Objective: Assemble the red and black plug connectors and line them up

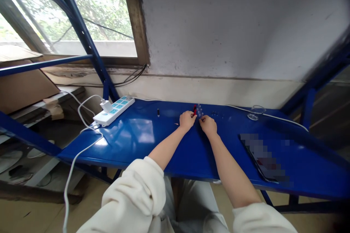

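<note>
Close to the back edge of the blue table (175,153), my left hand (187,121) is closed in a pinch on a small red and black piece (194,109). A clear plastic piece with several rounded knobs (199,109) is between my two hands, just right of the red one. My right hand (209,125) has its fingers pinched together at the lower edge of this clear piece; what lies between the fingertips is too small to tell. Left of my left hand lies a tiny pale, pointed item (176,123). Farther left stands a small black cylinder with a light bottom end (158,112).
A white power strip (115,111) with a plugged-in charger lies at the table's left end. Small clear bits (214,113) lie right of my hands. Beyond are a clear round container (253,117), a white cable (284,119) and a dark flat device (259,158).
</note>
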Available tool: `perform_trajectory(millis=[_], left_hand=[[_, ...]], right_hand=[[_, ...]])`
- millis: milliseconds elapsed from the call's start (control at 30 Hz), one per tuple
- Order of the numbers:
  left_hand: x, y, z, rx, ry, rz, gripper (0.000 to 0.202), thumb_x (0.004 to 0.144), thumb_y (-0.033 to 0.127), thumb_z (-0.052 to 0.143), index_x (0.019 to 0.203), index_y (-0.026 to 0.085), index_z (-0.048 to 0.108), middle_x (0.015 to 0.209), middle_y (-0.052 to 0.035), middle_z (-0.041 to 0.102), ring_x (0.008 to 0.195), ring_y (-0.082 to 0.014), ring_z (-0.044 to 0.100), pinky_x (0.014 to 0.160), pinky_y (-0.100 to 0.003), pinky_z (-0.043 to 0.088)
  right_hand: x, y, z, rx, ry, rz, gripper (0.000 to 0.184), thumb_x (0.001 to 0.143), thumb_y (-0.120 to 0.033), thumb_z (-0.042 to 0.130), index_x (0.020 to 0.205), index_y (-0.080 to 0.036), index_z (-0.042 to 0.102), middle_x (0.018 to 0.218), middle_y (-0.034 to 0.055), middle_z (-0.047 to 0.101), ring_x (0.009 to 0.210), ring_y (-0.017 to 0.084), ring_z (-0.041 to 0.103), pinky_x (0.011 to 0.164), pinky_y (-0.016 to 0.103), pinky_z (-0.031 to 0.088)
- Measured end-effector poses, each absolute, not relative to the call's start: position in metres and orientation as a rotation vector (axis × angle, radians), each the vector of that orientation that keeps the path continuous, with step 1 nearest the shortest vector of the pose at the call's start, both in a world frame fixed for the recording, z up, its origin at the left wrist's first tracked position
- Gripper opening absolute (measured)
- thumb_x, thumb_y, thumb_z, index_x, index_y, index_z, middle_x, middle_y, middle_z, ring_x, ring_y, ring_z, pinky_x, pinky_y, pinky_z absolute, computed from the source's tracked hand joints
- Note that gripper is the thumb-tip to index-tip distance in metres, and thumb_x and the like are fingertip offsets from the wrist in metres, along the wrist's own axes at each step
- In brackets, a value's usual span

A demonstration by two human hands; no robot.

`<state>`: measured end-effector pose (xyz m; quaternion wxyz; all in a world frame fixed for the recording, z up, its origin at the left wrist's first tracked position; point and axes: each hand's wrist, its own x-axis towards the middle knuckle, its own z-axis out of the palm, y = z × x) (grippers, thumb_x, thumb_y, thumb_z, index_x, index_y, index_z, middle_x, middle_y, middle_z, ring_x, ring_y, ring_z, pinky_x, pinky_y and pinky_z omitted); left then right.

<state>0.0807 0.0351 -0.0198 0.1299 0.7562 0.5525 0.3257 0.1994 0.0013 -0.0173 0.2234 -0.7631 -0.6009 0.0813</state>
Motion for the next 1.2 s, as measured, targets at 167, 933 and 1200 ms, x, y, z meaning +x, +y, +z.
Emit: perform_trajectory(millis=[167, 933, 1200], left_hand=[[0.083, 0.036, -0.022, 2.295, 1.707, 0.837, 0.019, 0.079, 0.032, 0.052, 0.082, 0.018, 0.065, 0.088, -0.0071, 0.061, 0.082, -0.019, 0.056, 0.074, -0.03, 0.039], [-0.045, -0.002, 0.014, 1.832, 2.249, 1.229, 0.05, 0.087, 0.045, 0.028, 0.134, 0.026, 0.028, 0.095, -0.0097, 0.059, 0.081, -0.0233, 0.059, 0.069, -0.033, 0.043], [-0.053, 0.013, -0.003, 1.859, 2.226, 1.042, 0.035, 0.087, 0.034, 0.032, 0.116, 0.026, 0.05, 0.105, -0.0104, 0.058, 0.087, -0.0244, 0.059, 0.072, -0.034, 0.043]], right_hand=[[0.198, 0.001, -0.017, -2.122, -1.656, 0.231, 0.02, 0.08, -0.03, 0.047, 0.09, -0.018, 0.06, 0.086, 0.008, 0.065, 0.082, 0.021, 0.06, 0.064, 0.026, 0.04], [0.177, -0.016, -0.004, -1.872, -2.004, 0.18, 0.034, 0.084, -0.038, 0.038, 0.06, -0.018, 0.052, 0.055, 0.0059, 0.053, 0.051, 0.016, 0.05, 0.046, 0.025, 0.028], [0.175, -0.015, -0.011, -1.569, -2.034, 0.186, 0.038, 0.084, -0.042, 0.036, 0.053, -0.02, 0.036, 0.043, -0.0021, 0.036, 0.04, 0.01, 0.034, 0.044, 0.023, 0.022]])
